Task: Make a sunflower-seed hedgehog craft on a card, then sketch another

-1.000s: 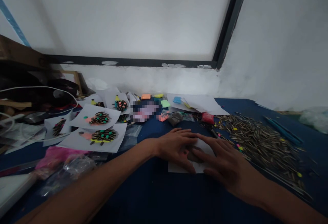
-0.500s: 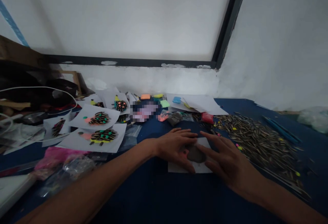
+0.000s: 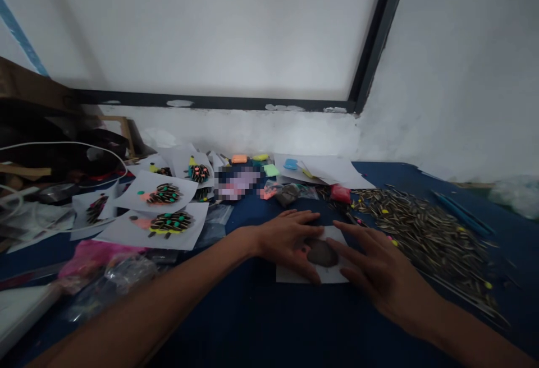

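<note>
Left hand (image 3: 290, 243) spread over white rectangular paper (image 3: 286, 276) | right hand (image 3: 377, 267), fingers parted | grey oval clay-like patch (image 3: 321, 253) between, long axis sideways, right forefinger nearest

Under my left grip (image 3: 286, 238), the white sheet (image 3: 290, 276) is thin, smooth, matt paper. The dark grey oval (image 3: 322, 253) on it looks to me like modelling clay, dull and even, as does the pink patch (image 3: 301, 254) beside it. To my right, the sunflower seeds (image 3: 433, 239) have striped husks and make a rough heap. I see a matt, cloth-like blue finish on the desk (image 3: 252, 323). To my left, the clear bag (image 3: 129, 272) is crinkled, glossy plastic film. The white cable (image 3: 63, 144) looks smooth and plastic; the wall (image 3: 471, 76) resembles uneven painted plaster.
</note>
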`<state>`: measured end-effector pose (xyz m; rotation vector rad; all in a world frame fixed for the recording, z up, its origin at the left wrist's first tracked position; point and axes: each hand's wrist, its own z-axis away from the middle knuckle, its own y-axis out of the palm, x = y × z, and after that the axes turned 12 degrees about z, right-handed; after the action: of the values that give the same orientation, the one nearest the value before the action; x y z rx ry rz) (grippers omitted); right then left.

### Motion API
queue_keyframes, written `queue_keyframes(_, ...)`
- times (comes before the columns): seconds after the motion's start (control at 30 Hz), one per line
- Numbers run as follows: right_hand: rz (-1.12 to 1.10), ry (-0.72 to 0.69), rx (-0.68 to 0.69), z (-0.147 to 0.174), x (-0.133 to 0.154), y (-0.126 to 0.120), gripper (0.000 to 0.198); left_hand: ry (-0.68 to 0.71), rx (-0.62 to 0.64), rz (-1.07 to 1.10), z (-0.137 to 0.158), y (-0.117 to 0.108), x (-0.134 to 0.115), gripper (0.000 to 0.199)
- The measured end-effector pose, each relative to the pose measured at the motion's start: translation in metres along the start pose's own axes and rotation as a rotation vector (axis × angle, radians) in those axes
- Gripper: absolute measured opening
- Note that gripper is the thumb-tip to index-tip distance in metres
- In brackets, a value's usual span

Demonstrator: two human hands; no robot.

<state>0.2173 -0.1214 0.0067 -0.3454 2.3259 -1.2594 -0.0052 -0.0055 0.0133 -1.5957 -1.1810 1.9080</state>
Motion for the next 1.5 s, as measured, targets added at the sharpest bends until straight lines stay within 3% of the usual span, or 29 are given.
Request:
queue_keyframes(0.6, -0.024, -0.011, 0.033, 0.001, 0.0, -0.001, 0.033, -0.002, 0.01, -0.013, 0.0, -0.001, -0.001, 0.097)
queue_keyframes(0.93, -0.063, -0.145, 0.057, -0.002, 0.0, -0.012, 0.033, 0.007, 0.017, -0.003, 0.0, -0.002, -0.001, 0.096)
queue_keyframes(1.5, -0.027, -0.1, 0.011, 0.001, 0.001, -0.01, 0.029, -0.016, 0.012, 0.006, 0.0, -0.002, -0.003, 0.098)
